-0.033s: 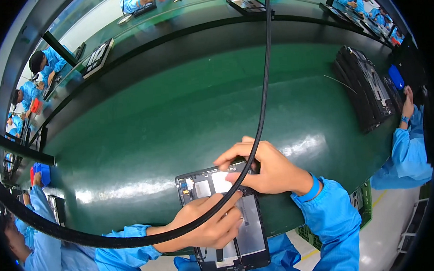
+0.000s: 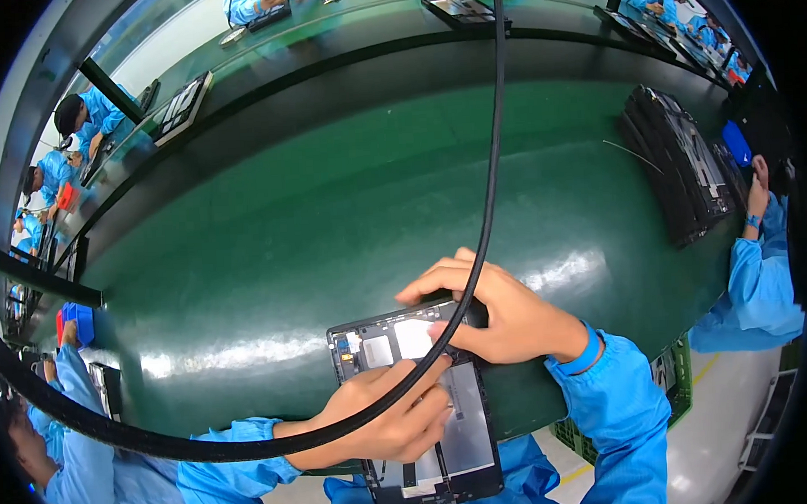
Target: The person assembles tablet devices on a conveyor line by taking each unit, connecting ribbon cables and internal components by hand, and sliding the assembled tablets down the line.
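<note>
An opened tablet (image 2: 469, 402) with bare inner parts lies before me, its lower end past the table's front edge. White patches and dark flat strips show inside it. My left hand (image 2: 388, 410) is over its middle, fingers curled and pressed together; whatever they pinch is hidden. Around the tablet's upper right corner arches my right hand (image 2: 505, 315). Its thumb is over a white patch, while the other fingers reach along the far edge, apart from the thumb. A black cable (image 2: 491, 185) crosses the view in front of both hands.
A stack of similar black tablets (image 2: 679, 168) stands at the right of the green table (image 2: 312, 220), near a co-worker's hand (image 2: 759, 191). A thin wire (image 2: 632, 155) lies beside it. A green crate (image 2: 683, 375) is below the right edge. Another co-worker (image 2: 97, 445) sits at left.
My right hand has shifted slightly to the right, its thumb sliding a little along the tablet. My left hand and the tablet stay nearly where they were.
</note>
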The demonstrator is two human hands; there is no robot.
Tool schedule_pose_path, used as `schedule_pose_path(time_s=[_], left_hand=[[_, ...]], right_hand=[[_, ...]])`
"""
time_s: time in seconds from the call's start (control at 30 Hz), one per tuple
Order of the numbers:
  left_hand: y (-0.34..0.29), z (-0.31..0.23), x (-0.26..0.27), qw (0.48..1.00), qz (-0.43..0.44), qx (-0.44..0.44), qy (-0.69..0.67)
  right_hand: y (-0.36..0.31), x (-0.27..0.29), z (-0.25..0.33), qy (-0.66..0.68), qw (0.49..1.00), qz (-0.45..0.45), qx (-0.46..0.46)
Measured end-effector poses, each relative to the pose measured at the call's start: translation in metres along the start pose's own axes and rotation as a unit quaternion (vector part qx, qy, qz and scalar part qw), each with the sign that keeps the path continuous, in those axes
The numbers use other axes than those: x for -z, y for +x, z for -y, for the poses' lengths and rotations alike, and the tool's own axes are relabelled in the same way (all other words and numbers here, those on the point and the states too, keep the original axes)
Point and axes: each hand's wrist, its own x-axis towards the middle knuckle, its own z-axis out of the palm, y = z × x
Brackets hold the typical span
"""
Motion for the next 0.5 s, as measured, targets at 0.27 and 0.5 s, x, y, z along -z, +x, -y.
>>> schedule_pose_path(time_s=[0.27, 0.5], left_hand=[[-0.005, -0.002, 0.003, 1.000, 0.008, 0.007, -0.009], [-0.010, 0.001, 0.004, 1.000, -0.004, -0.007, 0.003]], right_hand=[[-0.008, 0.008, -0.007, -0.066, 0.985, 0.124, 0.098], [-0.005, 0.002, 0.004, -0.044, 0.991, 0.122, 0.046]])
